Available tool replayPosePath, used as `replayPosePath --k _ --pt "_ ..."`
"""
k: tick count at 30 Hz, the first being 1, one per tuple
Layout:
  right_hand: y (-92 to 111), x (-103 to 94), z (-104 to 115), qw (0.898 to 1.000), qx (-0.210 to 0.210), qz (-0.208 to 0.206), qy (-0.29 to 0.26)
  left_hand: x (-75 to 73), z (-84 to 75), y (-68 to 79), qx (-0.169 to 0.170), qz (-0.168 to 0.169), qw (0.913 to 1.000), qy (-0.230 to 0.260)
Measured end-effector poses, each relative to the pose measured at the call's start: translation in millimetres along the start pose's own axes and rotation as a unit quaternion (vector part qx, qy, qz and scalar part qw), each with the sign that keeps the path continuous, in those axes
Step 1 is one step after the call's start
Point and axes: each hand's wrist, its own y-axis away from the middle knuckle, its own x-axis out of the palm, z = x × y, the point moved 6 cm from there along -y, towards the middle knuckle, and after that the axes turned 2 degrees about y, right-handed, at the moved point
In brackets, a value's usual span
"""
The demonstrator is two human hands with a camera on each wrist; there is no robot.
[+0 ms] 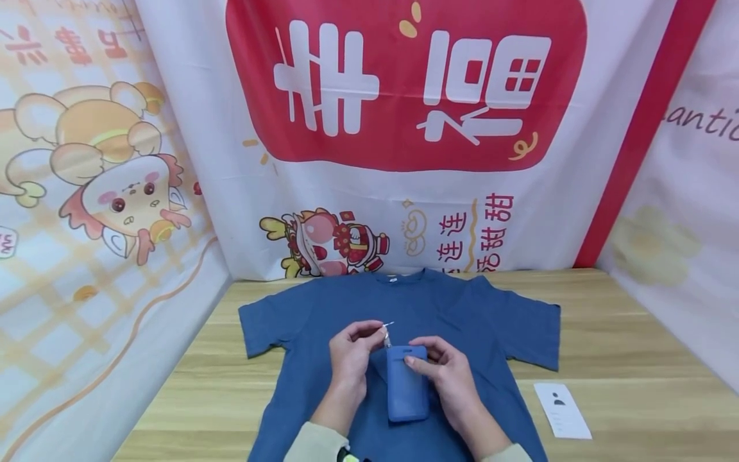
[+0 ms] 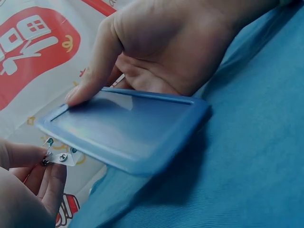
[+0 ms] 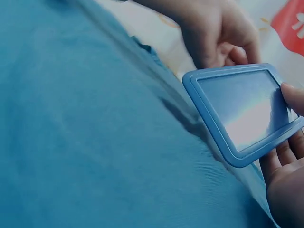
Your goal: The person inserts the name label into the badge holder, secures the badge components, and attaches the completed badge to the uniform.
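A blue badge holder (image 1: 407, 391) with a clear window is held upright above a spread blue T-shirt (image 1: 329, 305). My right hand (image 1: 453, 378) grips the holder near its slotted top end, thumb on the front and fingers behind. At that same end, my left hand (image 1: 352, 356) pinches a small badge clip with a clear snap strap (image 2: 64, 157). A thin metal part (image 1: 389, 323) sticks out past the left fingertips in the head view. Whether the strap passes through the holder's slot cannot be told. In the right wrist view the left fingertips are partly hidden behind the holder (image 3: 237, 109).
A white card (image 1: 561, 410) with a person icon lies on the wooden table (image 1: 623, 346), right of the T-shirt. Printed cloth walls stand at the back (image 1: 190, 128), left and right of the table.
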Motion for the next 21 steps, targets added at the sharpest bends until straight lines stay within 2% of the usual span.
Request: replayPosePath --k 5,15,21 --pt "-7 -10.5 -5 0.999 0.027 -0.033 -0.033 2.3 4.4 0.6 -0.018 0.018 0.9995 -0.020" --pt "-8 -19.9 -6 0.995 0.043 -0.067 -0.059 -1.9 15.8 -0.3 -0.057 0.039 0.9951 -0.070" --pt "-8 -24.8 -5 0.994 0.044 -0.078 -0.066 -1.3 18.7 2.0 -0.061 0.066 0.9855 -0.144"
